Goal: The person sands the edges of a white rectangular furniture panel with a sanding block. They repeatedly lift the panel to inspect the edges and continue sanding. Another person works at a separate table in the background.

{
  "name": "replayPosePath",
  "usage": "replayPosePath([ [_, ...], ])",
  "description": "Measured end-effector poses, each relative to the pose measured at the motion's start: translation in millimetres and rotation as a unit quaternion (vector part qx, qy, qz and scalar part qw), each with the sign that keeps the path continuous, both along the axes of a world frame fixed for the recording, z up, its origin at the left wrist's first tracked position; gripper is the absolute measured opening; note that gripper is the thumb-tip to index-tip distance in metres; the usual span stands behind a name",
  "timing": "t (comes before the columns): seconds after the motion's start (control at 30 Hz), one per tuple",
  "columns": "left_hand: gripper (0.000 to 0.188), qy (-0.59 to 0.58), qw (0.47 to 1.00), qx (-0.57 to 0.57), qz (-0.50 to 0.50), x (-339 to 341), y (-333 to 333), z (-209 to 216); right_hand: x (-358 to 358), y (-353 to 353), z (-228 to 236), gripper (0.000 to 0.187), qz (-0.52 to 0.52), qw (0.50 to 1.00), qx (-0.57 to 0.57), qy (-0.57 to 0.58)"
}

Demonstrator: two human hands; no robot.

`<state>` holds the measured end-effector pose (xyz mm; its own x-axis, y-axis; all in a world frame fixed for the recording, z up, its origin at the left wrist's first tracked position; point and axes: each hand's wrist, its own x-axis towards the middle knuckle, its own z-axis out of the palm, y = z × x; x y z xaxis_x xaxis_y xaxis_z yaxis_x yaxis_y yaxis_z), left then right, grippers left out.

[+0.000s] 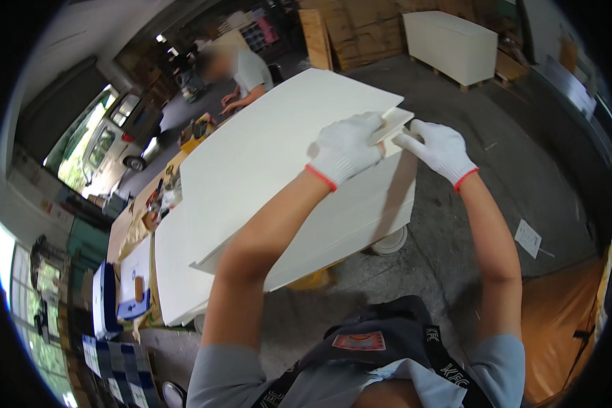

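Observation:
A large white panel (272, 143) lies tilted on a stack of similar white panels (333, 234). My left hand (347, 146), in a white knit glove with a red cuff, rests over its right part, fingers curled round a short cream-white strip (396, 122) at the panel's right edge. My right hand (442, 146), gloved the same way, pinches the strip's outer end with thumb and bent fingers. Part of the strip and the left fingertips are hidden, so I cannot tell whether it is joined to the panel.
Beyond the panels a person (241, 71) bends over a bench. Tools (160, 197) and a blue-and-white case (126, 285) sit at the left. A round white bucket (391, 241) stands under the stack. A white block on a pallet (452, 51) is far right; brown sheeting (557, 333) lies near right.

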<state>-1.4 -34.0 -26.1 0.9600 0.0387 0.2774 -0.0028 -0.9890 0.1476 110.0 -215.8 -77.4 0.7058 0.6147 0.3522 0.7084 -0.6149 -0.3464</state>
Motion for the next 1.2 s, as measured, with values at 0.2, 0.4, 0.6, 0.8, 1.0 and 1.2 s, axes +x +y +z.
replayPosePath([
  [0.2,0.042,0.003,1.0,-0.002,0.013,20,11,-2,3,3,19,0.047,0.045,0.992,-0.04,-0.114],
  [0.4,0.04,0.019,0.998,-0.053,-0.007,15,16,-6,6,19,14,0.045,0.073,0.984,0.152,0.05],
  [0.6,0.045,0.011,0.978,-0.209,-0.017,4,23,-16,-6,36,3,0.052,0.0,0.926,0.306,0.223],
  [0.8,0.051,0.016,0.986,-0.164,-0.006,-2,13,-7,-7,38,-9,0.05,-0.011,0.923,0.335,0.19],
  [1.0,0.055,0.034,0.991,-0.127,0.015,2,16,-9,-6,37,-10,0.051,-0.015,0.921,0.332,0.205],
  [1.2,0.074,0.031,0.973,-0.227,-0.019,3,21,-13,-9,37,-4,0.054,-0.032,0.923,0.316,0.215],
])
